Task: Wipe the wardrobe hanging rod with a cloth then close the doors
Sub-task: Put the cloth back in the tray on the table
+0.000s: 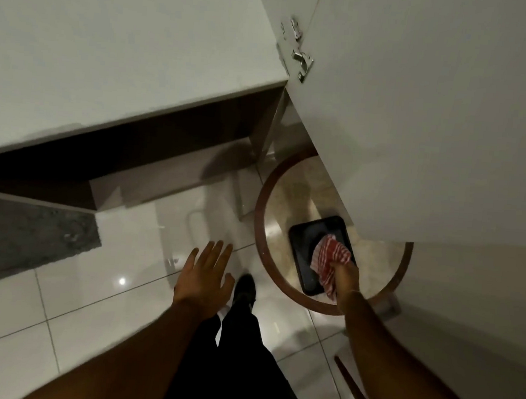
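My right hand [345,275] grips the checked cloth [329,260] over the black tray [303,233]; my left hand [203,276], beside it, is spread wide.

One view only — a wide-angle camera on the person's head, tilted steeply down past the chest to the tiled floor [98,309]. It looks forward and down, both forearms running in from 6 o'clock. The white wardrobe door [432,117] looms close at 1 to 3 o'clock, the wardrobe body [110,48] at 10 to 12 — edges bend with the lens. The round table [269,262] sits near, at 4 o'clock.
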{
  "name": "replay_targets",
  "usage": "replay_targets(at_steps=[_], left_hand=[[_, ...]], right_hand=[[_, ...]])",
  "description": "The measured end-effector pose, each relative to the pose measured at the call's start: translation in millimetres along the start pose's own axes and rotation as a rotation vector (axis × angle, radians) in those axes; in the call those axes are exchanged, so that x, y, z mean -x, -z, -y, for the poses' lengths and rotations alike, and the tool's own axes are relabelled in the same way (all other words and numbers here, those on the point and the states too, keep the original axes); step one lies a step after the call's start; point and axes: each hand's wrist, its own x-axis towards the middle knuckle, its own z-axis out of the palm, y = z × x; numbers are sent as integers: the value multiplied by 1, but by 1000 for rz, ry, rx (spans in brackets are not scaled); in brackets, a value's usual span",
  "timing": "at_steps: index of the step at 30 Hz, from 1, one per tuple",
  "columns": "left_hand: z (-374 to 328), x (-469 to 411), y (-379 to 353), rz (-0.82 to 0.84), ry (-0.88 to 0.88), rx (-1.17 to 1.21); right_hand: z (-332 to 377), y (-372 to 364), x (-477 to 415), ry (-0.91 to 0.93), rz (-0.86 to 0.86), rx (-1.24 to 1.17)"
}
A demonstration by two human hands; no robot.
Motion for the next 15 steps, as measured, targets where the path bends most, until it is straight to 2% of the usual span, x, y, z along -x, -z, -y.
replay_targets(at_steps=[3, 5, 8, 12, 15], left_hand=[[-3, -5, -5, -27, -5, 24], [-4, -6, -9, -47, -6, 35], [-4, -2, -14, -47, -3, 15], [-2, 10, -18, -66, 12, 43], [2, 20, -17, -92, 51, 33]], right_hand=[[12, 8, -15, 193, -56, 198], [16, 7, -19, 246, 16, 329], [1, 7, -14, 435, 138, 656], [-34, 11, -13, 294, 270, 851], [-49, -2, -5, 459, 302, 1060]])
